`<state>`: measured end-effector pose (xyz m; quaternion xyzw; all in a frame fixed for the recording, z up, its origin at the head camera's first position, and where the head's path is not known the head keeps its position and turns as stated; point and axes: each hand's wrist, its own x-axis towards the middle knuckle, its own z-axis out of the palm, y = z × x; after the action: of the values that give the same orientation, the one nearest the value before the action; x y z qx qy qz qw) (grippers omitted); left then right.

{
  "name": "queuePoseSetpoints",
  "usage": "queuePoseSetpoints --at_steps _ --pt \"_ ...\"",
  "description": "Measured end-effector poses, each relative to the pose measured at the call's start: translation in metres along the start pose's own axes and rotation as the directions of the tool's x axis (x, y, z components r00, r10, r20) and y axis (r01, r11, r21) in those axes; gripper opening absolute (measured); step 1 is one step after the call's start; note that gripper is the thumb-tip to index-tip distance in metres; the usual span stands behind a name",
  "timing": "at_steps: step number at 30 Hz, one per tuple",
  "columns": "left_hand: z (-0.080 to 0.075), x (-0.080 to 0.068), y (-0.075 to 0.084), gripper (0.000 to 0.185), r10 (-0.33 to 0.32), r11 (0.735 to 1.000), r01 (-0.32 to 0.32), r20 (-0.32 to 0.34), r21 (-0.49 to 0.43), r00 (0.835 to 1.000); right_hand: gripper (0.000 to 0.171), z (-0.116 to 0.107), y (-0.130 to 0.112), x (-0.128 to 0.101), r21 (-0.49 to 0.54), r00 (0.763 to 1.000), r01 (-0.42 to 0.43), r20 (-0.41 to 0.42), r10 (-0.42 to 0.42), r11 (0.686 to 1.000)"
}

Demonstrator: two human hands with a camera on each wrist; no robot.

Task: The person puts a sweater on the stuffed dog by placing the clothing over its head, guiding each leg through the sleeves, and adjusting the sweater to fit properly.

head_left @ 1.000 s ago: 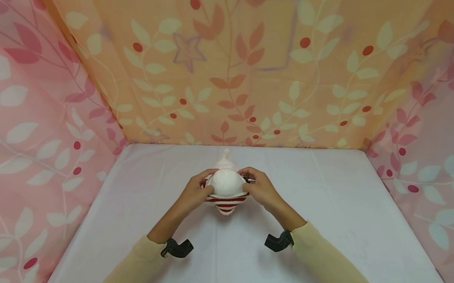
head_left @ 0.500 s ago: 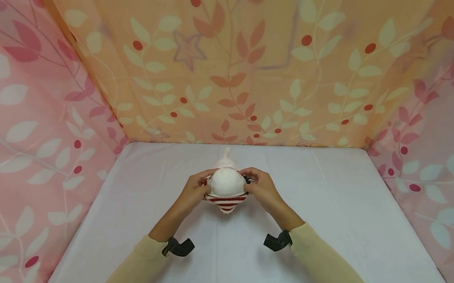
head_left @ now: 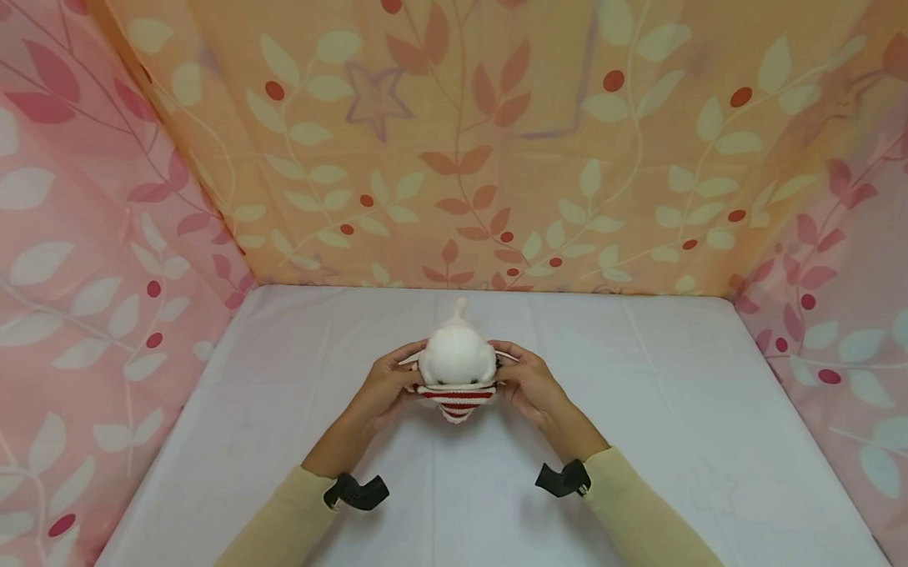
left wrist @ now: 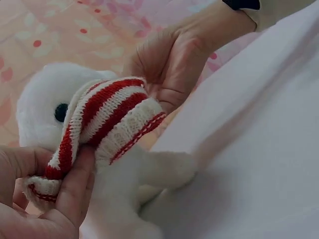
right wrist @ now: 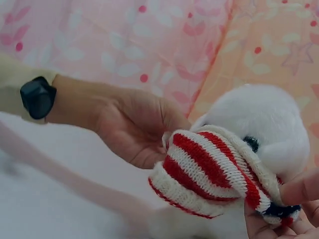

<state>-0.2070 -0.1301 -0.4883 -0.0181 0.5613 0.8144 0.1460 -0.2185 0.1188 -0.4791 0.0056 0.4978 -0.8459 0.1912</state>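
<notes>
Left: left hand (head_left: 378,389) pinching the left edge of the knitted hat (head_left: 456,398), thumb under the striped cuff.

Centre: white plush toy (head_left: 457,357), mid-table on the white table cloth (head_left: 644,424). Since a second ago we note the toy raised slightly and more of its head out of the hat; we judge the hat is being pulled down off the head, partly done.

Right: right hand (head_left: 529,386) gripping the hat's right edge.

Hidden: toy's body below the hat; right fingertips cut off in the right wrist view.
</notes>
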Motion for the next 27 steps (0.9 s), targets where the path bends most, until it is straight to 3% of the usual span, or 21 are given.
queuePoseSetpoints --at_steps 10,13,15,16,18,21,25,27 --pt "0.000 0.005 -0.014 0.056 -0.012 0.977 0.015 0.013 -0.211 1.000 0.054 -0.004 0.010 0.000 0.245 0.993 -0.054 0.117 0.025 0.968" --pt "-0.001 0.006 -0.015 0.054 -0.011 0.983 0.009 -0.009 -0.182 1.000 0.049 -0.003 0.011 0.000 0.129 0.998 0.007 0.054 -0.014 0.992" --pt "-0.002 0.006 -0.015 0.052 -0.011 0.993 0.008 -0.030 -0.120 0.999 0.044 -0.002 0.009 -0.002 -0.045 0.999 0.047 -0.011 -0.047 0.998" --pt "-0.003 0.006 -0.015 0.051 -0.010 0.997 0.007 -0.037 -0.081 0.999 0.042 -0.001 0.007 -0.003 -0.149 0.997 0.062 -0.029 -0.067 0.987" --pt "-0.004 0.005 -0.014 0.049 -0.002 1.000 0.002 -0.043 -0.002 0.999 0.040 0.000 0.001 -0.005 -0.344 0.994 0.075 -0.053 -0.100 0.936" --pt "-0.006 0.002 -0.009 0.046 0.021 0.996 -0.018 -0.029 0.089 0.999 0.035 0.002 -0.012 -0.011 -0.560 0.988 0.101 -0.040 -0.149 0.822" --pt "-0.011 -0.005 -0.005 0.038 0.041 0.987 -0.035 -0.033 0.157 0.999 0.028 0.009 -0.033 -0.015 -0.726 0.978 0.150 0.007 -0.211 0.671" --pt "-0.014 -0.008 -0.004 0.040 0.041 0.984 -0.034 -0.036 0.177 0.999 0.027 0.012 -0.041 -0.014 -0.773 0.971 0.175 0.033 -0.237 0.610"
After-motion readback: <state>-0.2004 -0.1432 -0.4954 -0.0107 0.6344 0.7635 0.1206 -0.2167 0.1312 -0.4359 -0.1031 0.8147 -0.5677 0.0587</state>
